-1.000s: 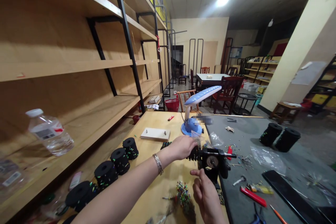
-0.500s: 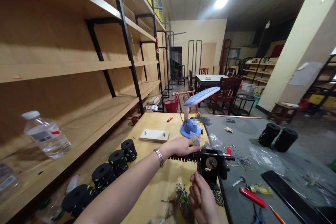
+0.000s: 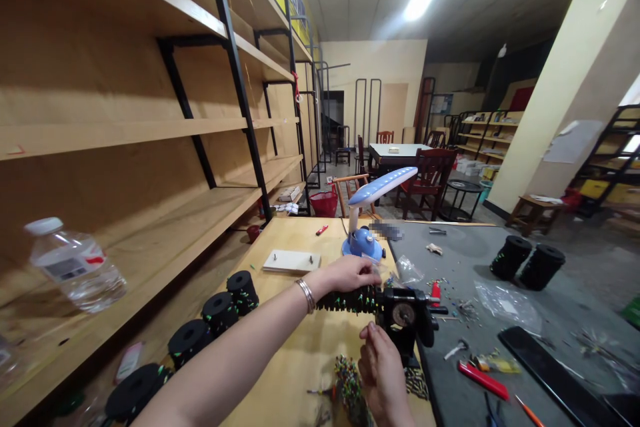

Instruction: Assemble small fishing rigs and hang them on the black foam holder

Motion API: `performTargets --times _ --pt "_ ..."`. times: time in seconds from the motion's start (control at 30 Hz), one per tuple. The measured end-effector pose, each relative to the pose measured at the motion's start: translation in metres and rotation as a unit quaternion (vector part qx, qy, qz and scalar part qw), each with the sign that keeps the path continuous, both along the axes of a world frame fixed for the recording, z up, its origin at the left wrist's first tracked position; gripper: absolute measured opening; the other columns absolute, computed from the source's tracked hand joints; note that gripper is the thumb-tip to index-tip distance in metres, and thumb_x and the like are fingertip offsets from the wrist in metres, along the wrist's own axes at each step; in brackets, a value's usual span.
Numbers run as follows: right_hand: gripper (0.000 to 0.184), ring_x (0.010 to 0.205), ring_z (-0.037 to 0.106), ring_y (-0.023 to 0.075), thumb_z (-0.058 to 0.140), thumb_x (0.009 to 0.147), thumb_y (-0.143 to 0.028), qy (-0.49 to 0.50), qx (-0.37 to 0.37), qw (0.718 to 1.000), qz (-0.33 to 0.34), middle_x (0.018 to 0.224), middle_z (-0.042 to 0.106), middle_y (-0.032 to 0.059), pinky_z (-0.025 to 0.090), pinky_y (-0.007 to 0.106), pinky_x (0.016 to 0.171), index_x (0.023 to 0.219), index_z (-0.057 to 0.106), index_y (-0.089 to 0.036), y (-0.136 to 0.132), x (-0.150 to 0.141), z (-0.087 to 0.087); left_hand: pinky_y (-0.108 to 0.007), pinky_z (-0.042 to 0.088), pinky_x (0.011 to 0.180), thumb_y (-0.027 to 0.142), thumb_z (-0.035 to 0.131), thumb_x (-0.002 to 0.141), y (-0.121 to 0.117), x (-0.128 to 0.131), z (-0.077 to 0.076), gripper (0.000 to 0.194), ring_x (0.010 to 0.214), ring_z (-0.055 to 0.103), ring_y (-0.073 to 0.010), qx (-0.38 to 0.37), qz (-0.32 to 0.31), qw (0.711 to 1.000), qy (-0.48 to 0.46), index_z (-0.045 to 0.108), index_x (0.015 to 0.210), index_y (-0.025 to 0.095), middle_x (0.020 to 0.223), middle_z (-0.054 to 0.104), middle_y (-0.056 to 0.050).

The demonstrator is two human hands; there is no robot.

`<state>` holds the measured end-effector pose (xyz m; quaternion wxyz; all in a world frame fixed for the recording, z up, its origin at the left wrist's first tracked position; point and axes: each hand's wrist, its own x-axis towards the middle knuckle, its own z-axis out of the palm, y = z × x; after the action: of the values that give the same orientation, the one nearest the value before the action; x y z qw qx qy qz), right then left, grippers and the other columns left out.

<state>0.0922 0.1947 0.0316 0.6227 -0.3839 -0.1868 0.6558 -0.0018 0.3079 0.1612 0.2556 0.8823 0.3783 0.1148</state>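
Note:
A black ribbed foam roll (image 3: 347, 299) dotted with small green and yellow bits lies sideways at a black winding device (image 3: 403, 313) with a round dial. My left hand (image 3: 353, 272), with silver bangles at the wrist, is over the top of this roll, fingers bent down at its far side beside the blue lamp's base; whatever they pinch is hidden. Below the device, my right hand (image 3: 383, 367) is closed, thumb against the curled fingers, and what it holds is too small to make out. A bunch of multicoloured beaded pieces (image 3: 347, 377) lies just left of it.
Several black foam rolls (image 3: 219, 310) stand along the table's left side. A white board with two pegs (image 3: 291, 261) and a blue desk lamp (image 3: 363, 243) are behind. On the grey mat (image 3: 465, 253) lie plastic bags, a red-handled tool (image 3: 483, 380) and two black rolls (image 3: 543, 265).
My left hand has lifted from lying flat along the roll, its fingers now bent, and more of the roll's coloured bits show. My right hand is nearly in place. The view has shifted slightly.

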Motion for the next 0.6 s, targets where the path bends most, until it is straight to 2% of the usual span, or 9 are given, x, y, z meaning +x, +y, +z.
performTargets --times 0.1,0.17,0.23,0.3,0.4,0.47,0.53,0.6 --pt "0.035 0.034 0.010 0.0027 0.073 0.066 -0.050 -0.007 0.002 1.000 0.002 0.039 0.019 -0.0166 0.009 0.016 0.035 0.064 0.055 -0.020 0.000 0.002 -0.001 -0.043 0.043 0.086 0.043 0.043 0.091 -0.027 0.003 0.007 0.037 0.096 0.062 -0.0323 0.063 0.042 0.997 0.014 0.067 0.089 0.015 0.096 0.071 -0.014" --pt "0.035 0.035 0.012 0.0035 0.071 0.068 -0.050 -0.015 0.005 1.000 0.004 0.041 0.020 -0.0158 0.011 0.016 0.035 0.064 0.054 -0.020 0.000 0.001 -0.002 -0.048 0.041 0.088 0.047 0.043 0.091 -0.047 0.003 0.009 0.041 0.102 0.059 -0.0372 0.093 0.060 0.994 0.020 0.065 0.097 0.012 0.102 0.068 -0.019" --pt "0.036 0.036 0.014 0.0039 0.073 0.066 -0.051 -0.019 0.006 1.000 0.002 0.043 0.022 -0.0150 0.011 0.017 0.036 0.065 0.054 -0.020 0.000 0.000 -0.004 -0.047 0.041 0.092 0.051 0.050 0.086 -0.060 0.001 0.007 0.048 0.108 0.056 -0.0374 0.132 0.073 0.988 0.031 0.059 0.110 0.011 0.111 0.065 -0.020" --pt "0.039 0.037 0.014 0.0041 0.074 0.064 -0.053 -0.021 0.008 1.000 -0.003 0.043 0.023 -0.0149 0.011 0.017 0.036 0.065 0.054 -0.020 -0.001 -0.001 -0.006 -0.044 0.041 0.094 0.048 0.053 0.085 -0.063 -0.003 0.002 0.049 0.112 0.054 -0.0357 0.133 0.081 0.987 0.047 0.054 0.118 0.012 0.116 0.063 -0.019" --pt "0.042 0.037 0.013 0.0044 0.072 0.064 -0.058 -0.050 0.022 0.999 -0.003 0.043 0.021 -0.0152 0.010 0.018 0.037 0.065 0.054 -0.020 0.000 -0.002 -0.008 -0.042 0.045 0.087 0.043 0.042 0.091 -0.048 -0.008 -0.003 0.041 0.104 0.061 -0.0336 0.086 0.082 0.991 0.068 0.055 0.116 0.013 0.110 0.066 -0.018" --pt "0.043 0.037 0.013 0.0047 0.070 0.065 -0.060 -0.081 0.037 0.996 -0.008 0.043 0.020 -0.0151 0.009 0.019 0.037 0.065 0.054 -0.020 0.001 -0.002 -0.009 -0.039 0.048 0.080 0.043 0.033 0.094 -0.030 -0.009 -0.004 0.042 0.094 0.066 -0.0307 0.058 0.066 0.993 0.076 0.059 0.109 0.014 0.103 0.070 -0.016" --pt "0.043 0.037 0.014 0.0051 0.070 0.065 -0.060 -0.101 0.045 0.994 -0.015 0.043 0.020 -0.0146 0.007 0.020 0.038 0.064 0.053 -0.020 0.002 -0.002 -0.009 -0.033 0.049 0.079 0.042 0.031 0.095 -0.012 -0.009 -0.003 0.042 0.092 0.067 -0.0257 0.033 0.034 0.996 0.078 0.063 0.103 0.017 0.102 0.072 -0.011" --pt "0.043 0.037 0.015 0.0055 0.070 0.065 -0.059 -0.115 0.050 0.992 -0.025 0.043 0.020 -0.0141 0.006 0.021 0.038 0.062 0.053 -0.020 0.004 -0.002 -0.009 -0.028 0.048 0.081 0.040 0.037 0.094 0.002 -0.006 -0.002 0.035 0.096 0.066 -0.0211 0.019 0.005 0.997 0.077 0.065 0.100 0.020 0.106 0.072 -0.006"
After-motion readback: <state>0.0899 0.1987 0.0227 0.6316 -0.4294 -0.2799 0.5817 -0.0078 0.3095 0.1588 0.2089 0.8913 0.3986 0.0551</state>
